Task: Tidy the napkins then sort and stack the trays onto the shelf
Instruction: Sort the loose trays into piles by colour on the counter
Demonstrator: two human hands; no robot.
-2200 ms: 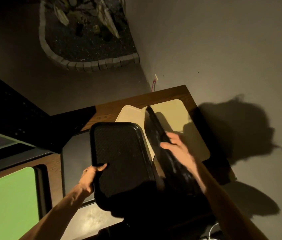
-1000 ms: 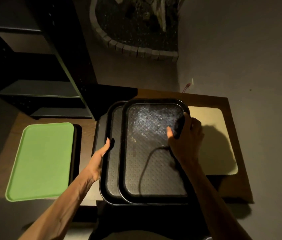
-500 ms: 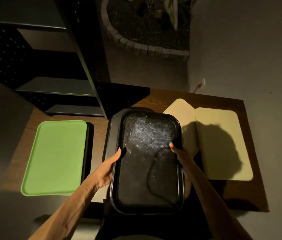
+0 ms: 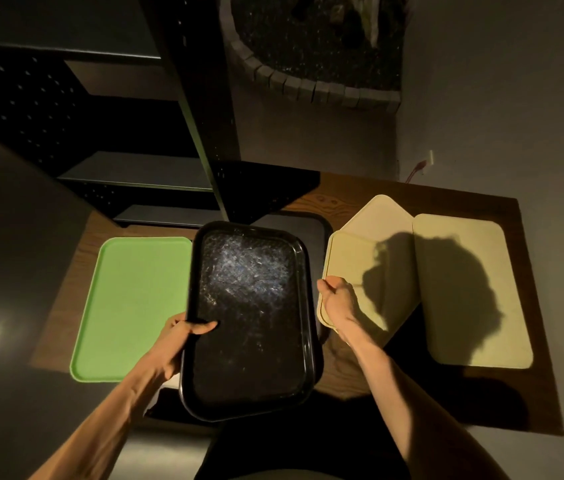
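Black tray (image 4: 249, 317) sits nearest you, your left hand (image 4: 178, 336) pinching its left rim, thumb on top. Your right hand (image 4: 337, 299) has fingers curled on the cream trays' (image 4: 360, 268) edge. Green tray (image 4: 131, 303) lies flat on the worktop (image 4: 339, 199), shelf (image 4: 142, 171) behind.

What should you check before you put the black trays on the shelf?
1. Left hand holding the black trays: ok, thumb over the rim.
2. Right hand helping: not ok, it's at the cream trays.
3. Black trays lined up: not ok, edges stick out unevenly.
4. Shelf has room: ok, nothing seen there.
5. Green tray out of the way: ok.
6. More black trays underneath: cannot tell.
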